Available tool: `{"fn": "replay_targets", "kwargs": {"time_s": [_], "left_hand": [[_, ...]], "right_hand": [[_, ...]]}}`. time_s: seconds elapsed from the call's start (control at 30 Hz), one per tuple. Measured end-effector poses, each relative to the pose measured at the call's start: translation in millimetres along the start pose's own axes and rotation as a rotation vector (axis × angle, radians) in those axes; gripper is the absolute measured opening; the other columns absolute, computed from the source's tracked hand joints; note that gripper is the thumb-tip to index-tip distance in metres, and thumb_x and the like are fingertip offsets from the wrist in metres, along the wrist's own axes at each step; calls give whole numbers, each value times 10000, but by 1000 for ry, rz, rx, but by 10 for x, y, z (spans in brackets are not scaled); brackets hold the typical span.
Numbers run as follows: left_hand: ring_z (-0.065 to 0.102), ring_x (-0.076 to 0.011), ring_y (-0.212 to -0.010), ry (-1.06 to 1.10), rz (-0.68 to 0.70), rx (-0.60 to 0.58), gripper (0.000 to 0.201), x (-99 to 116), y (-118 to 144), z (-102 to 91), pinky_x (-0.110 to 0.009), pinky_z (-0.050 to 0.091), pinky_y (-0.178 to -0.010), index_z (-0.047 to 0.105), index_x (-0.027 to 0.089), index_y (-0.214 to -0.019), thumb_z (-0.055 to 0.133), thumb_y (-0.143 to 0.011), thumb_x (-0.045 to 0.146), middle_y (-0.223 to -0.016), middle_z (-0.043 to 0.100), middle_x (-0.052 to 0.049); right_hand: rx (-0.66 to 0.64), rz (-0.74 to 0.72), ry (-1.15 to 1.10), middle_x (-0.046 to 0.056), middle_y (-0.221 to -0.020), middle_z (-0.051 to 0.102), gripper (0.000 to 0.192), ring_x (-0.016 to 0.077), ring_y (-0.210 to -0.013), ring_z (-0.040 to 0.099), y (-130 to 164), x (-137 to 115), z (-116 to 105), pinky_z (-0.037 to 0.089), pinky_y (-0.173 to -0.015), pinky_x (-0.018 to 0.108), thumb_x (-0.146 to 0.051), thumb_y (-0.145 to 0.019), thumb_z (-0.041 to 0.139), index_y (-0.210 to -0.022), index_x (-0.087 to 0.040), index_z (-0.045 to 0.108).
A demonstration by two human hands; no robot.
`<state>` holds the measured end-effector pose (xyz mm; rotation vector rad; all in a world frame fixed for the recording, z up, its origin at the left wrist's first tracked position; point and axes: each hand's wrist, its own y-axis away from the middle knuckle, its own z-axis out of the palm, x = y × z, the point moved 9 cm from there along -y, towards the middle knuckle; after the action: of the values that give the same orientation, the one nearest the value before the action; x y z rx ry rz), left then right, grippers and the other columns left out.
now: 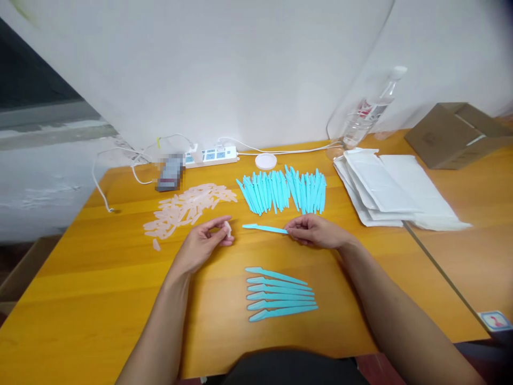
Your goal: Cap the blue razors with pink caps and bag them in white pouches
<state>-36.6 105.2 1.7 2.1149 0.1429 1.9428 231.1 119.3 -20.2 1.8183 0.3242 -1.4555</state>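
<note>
My right hand [310, 231] pinches the handle end of a light blue eyebrow razor [266, 229], whose blade end points left. Between the thumb and fingers of my left hand [208, 238] is a small translucent blade cap [228, 229], a short gap away from the razor's tip. Left of that hand lies a loose pile of similar pale caps [188, 206]. Beyond my hands, a spread of blue razors [266, 190] lies with another bunch [308, 191] beside it. Nearer my body, several razors [280, 295] are laid side by side in a row, blade ends left.
A phone-like device [170, 172], a white power strip [212, 155] with cables and a round white lid [265, 161] lie along the wall. To the right are white padded envelopes [385, 187], a tilted clear bottle [368, 115] and a cardboard box [444, 136].
</note>
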Motion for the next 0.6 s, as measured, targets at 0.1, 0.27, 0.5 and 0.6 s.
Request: {"fn": "replay_targets", "kwargs": {"time_s": [0.1,0.27,0.5,0.6], "left_hand": [[722,-171,-836,67,1,68,511,-66,-2,16,-355,603,-867,706,127,-1139,802,-782,481,-921,755,-74],[724,-184,-909,23,-22,49,536,-200,3,-22,-348,574,-927,721,148,-1196,810,-779,472,-1050,779,-108],[612,-129,-687,-259,26,4,463,-149,25,-8,-248,508,-679,749,135,-1037,656,-883,562,-798,695,-37],[574,-131,-683,-347,27,-58,456,-122,50,95,-240,462,-647,734,132,-973,610,-909,566,-785,659,-34]], "right_hand": [[-7,7,-5,-59,-620,484,458,61,-494,350,1,4,0,242,-456,217,-614,-866,637,-881,-156,638],[-18,11,4,-58,-629,476,452,65,-506,364,22,-21,-11,261,-464,217,-600,-870,643,-916,-150,651],[-37,-2,25,-56,-637,454,454,62,-512,356,15,14,-22,257,-460,214,-583,-900,622,-978,-138,666],[-35,3,43,-52,-643,452,471,62,-513,350,18,7,-16,253,-459,218,-602,-893,619,-969,-139,666]]}}
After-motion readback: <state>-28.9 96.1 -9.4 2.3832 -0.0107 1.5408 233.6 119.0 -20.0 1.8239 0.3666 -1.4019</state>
